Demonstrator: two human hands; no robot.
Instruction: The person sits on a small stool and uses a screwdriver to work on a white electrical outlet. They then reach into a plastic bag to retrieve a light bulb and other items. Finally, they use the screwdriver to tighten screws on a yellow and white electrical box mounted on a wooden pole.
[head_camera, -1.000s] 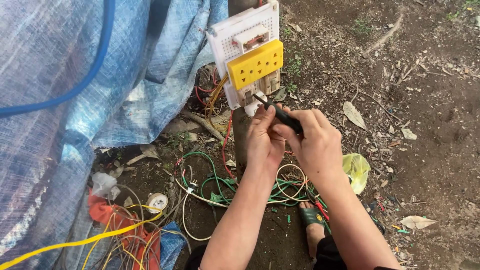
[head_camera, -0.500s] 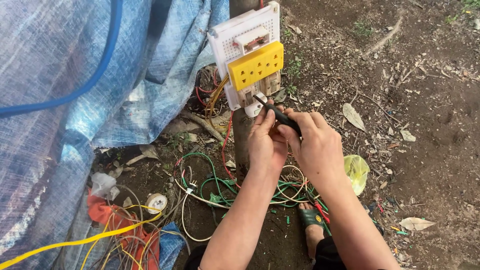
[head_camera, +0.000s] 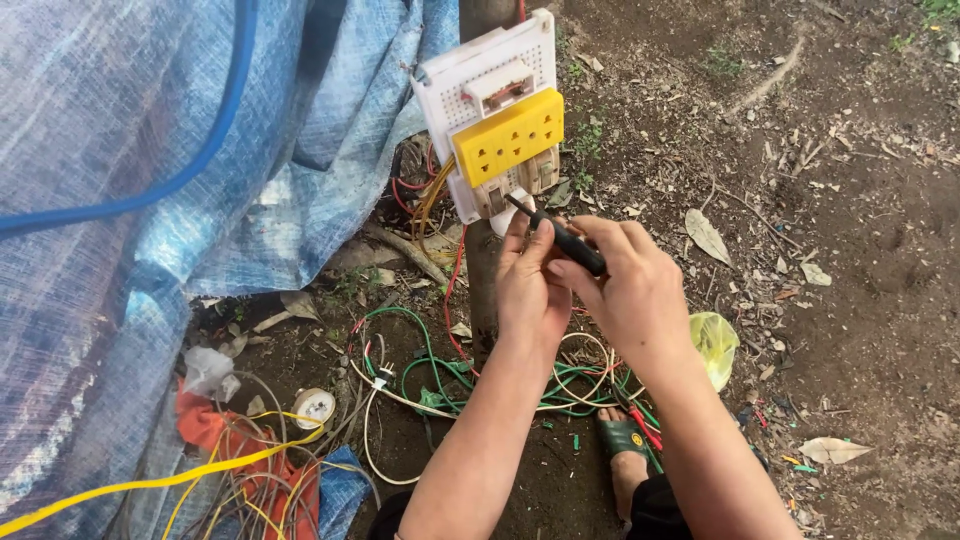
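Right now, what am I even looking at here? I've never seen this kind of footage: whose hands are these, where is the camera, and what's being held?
The camera sits on the person's head and looks down at their own bare hands. The right hand holds a black-handled screwdriver, its tip at the bottom of a white board with a yellow socket strip, fixed to a post. The left hand is raised beside the tool, just under the board. Below, loose coloured wires lie on bare soil, and a blue tarp hangs at the left.

bare forearms (head_camera: 490, 440), green sandal (head_camera: 622, 437), dark shorts (head_camera: 655, 510)
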